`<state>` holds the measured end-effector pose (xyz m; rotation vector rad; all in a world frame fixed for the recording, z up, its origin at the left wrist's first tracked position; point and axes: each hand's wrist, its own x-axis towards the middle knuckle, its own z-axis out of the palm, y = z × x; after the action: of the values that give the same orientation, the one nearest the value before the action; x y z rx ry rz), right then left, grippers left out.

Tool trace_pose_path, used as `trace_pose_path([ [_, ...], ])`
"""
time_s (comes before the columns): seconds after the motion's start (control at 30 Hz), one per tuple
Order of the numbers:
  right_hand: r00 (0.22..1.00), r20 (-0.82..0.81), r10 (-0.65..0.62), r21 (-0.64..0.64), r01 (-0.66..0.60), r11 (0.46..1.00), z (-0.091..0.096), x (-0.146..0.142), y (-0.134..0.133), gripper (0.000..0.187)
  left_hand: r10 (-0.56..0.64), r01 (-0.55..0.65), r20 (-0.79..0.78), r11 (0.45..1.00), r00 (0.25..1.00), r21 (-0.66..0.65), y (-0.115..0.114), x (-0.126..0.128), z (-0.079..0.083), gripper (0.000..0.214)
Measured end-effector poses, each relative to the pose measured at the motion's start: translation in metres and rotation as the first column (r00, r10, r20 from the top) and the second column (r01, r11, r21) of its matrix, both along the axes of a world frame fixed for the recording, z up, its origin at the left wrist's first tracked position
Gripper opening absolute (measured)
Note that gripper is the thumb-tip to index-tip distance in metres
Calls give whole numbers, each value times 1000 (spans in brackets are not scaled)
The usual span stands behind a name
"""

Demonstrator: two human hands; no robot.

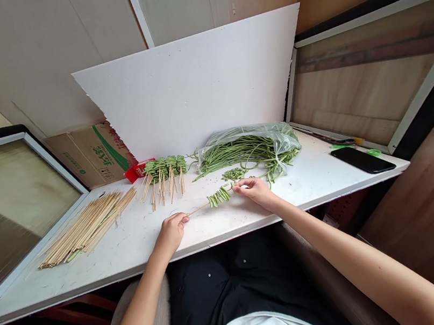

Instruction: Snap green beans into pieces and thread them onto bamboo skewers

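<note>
My left hand (173,231) is closed round the bare end of a wooden skewer (198,208) above the table's front part. Several short green bean pieces (219,197) are threaded crosswise along its far half. At the tip my right hand (252,189) pinches a small piece of green bean with thumb and forefinger. Just beyond that hand lies a little heap of cut bean pieces (234,173). Long green beans (240,151) fill a clear plastic bag (278,134) behind it. Finished bean skewers (164,167) lie stacked at the back, their bare ends toward me.
A pile of bare skewers (83,226) lies on the white table (133,256) at the left. A black phone (363,159) rests near the right edge. Behind stand a white foam board (197,84) and a cardboard box (89,157). Framed glass panels flank both sides.
</note>
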<state>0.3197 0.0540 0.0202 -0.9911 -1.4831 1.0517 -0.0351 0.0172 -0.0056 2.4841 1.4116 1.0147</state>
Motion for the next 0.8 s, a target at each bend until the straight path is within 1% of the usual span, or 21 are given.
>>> trace_pose_path([
  [0.13, 1000, 8, 7, 3, -7, 1000, 1, 1, 0, 33, 9, -9, 5, 1000, 1000, -11, 0, 1, 0, 30],
  [0.27, 999, 53, 4, 3, -4, 1000, 3, 1, -1, 35, 9, -9, 3, 1000, 1000, -8, 1, 0, -3, 28],
  [0.37, 995, 95, 30, 0, -30, 1000, 4, -2, -2, 38, -9, 9, -5, 1000, 1000, -5, 2, 1, -5, 28],
  [0.47, 996, 80, 46, 0, -46, 999, 6, -5, -5, 37, -9, 9, -5, 1000, 1000, -4, 2, 3, -4, 27],
  [0.57, 998, 43, 49, -12, -49, 999, 8, -8, -8, 34, 20, -20, 16, 1000, 1000, -14, 1, 4, -1, 26],
  [0.7, 996, 56, 71, -17, -70, 997, 10, -5, -6, 33, 88, -88, 53, 996, 995, -14, -2, 5, 3, 27],
  [0.8, 994, 100, 38, 30, -41, 999, 8, 0, 3, 39, 149, -151, 76, 988, 986, 15, -3, 5, 3, 26],
])
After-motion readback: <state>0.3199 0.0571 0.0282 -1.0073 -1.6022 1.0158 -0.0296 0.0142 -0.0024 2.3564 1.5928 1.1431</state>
